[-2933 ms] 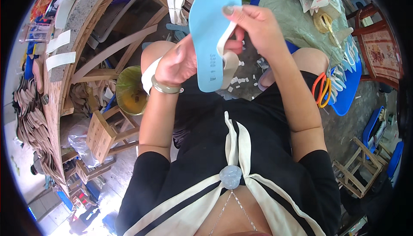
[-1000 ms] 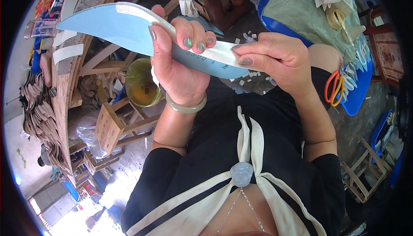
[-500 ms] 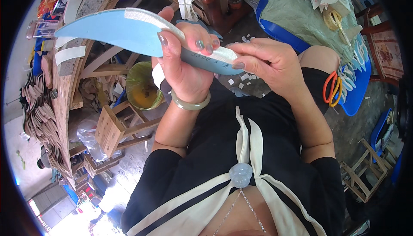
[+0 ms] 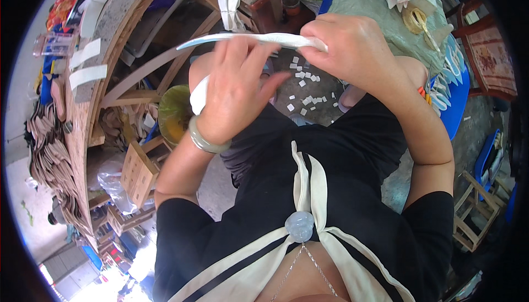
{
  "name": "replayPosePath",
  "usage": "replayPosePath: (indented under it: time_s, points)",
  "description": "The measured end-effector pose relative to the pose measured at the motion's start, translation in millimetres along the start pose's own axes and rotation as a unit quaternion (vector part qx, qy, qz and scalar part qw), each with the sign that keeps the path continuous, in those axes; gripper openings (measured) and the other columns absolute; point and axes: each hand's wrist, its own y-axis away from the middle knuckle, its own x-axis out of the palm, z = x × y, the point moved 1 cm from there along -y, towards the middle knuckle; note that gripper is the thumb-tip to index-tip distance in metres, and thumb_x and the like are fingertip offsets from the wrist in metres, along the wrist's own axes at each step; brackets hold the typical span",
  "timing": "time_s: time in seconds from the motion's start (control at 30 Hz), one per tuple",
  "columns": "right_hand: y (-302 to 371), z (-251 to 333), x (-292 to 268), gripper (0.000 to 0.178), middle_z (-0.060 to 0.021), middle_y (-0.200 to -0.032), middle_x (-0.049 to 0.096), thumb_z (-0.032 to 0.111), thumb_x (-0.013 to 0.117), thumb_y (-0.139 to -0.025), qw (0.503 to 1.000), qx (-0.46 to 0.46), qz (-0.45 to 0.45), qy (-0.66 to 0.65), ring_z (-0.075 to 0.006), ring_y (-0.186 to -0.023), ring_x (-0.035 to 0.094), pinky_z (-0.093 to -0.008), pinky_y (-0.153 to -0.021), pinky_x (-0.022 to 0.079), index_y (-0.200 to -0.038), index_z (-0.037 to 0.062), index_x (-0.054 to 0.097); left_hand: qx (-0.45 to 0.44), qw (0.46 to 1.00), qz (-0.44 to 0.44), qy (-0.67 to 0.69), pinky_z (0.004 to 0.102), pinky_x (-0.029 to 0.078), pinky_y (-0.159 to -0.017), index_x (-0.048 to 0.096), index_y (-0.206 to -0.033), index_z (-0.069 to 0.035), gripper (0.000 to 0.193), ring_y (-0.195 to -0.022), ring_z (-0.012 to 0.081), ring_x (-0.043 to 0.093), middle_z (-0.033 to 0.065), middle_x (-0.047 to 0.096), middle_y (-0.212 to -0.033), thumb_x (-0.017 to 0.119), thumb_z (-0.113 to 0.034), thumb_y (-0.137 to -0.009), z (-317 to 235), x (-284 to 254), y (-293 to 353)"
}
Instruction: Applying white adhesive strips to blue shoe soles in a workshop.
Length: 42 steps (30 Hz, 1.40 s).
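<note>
Insole [image 4: 278, 38] sits edge-on, apparently pinched by right hand [image 4: 352, 46].

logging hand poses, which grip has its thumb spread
The left grip; its thumb stands away from the sole, while the right grip closes on one end.

A thin pale-blue sole [image 4: 193, 42] is held aloft edge-on, roughly level and gently curved; a white strip [image 4: 281, 38] runs along its edge.

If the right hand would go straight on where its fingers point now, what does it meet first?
Besides the blue-and-white sole it grips, the right hand would probably meet the left hand first, leftward along the sole; the exact depth is unclear.
</note>
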Motion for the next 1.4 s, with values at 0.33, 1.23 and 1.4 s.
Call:
replayPosePath:
  time_s: [0.33,1.23,1.4]
  points:
    - [-25.8,-16.1,15.8,0.02,-0.0082,-0.074,0.066,0.022,0.065,-0.077,0.982,0.056,0.04,-0.177,-0.0209,-0.068,0.063,-0.0343,-0.061,0.049,-0.09,0.0073,0.07,0.085,0.972,0.21,-0.055,0.034,0.049,-0.065,0.058,-0.105,0.001,0.031,-0.07,0.0291,0.062,0.0164,0.064,-0.077,0.068,-0.019,-0.082,33.4,6.9,-64.1]
    - [-6.8,-26.5,47.1,0.023,-0.0068,-0.088,0.066,0.007,0.059,-0.09,0.682,0.201,-0.148,-0.687,-0.0083,-0.074,0.063,-0.0175,-0.059,0.047,-0.112,0.0031,0.056,-0.075,0.772,0.065,0.627,0.0269,0.05,-0.068,0.051,-0.116,-0.004,0.032,-0.074,0.0129,0.06,0.0061,0.063,-0.085,0.061,-0.022,-0.092,15.6,57.3,-28.6]
    - [-16.3,-9.8,38.6,0.019,-0.0054,-0.084,0.067,0.008,0.057,-0.091,0.692,0.212,-0.132,-0.678,-0.0065,-0.061,0.061,-0.0173,-0.049,0.044,-0.108,0.0014,0.061,-0.056,0.728,-0.004,0.684,0.0285,0.051,-0.068,0.054,-0.111,-0.002,0.033,-0.074,0.0153,0.061,0.0073,0.063,-0.086,0.061,-0.028,-0.092,6.9,66.7,-26.1]
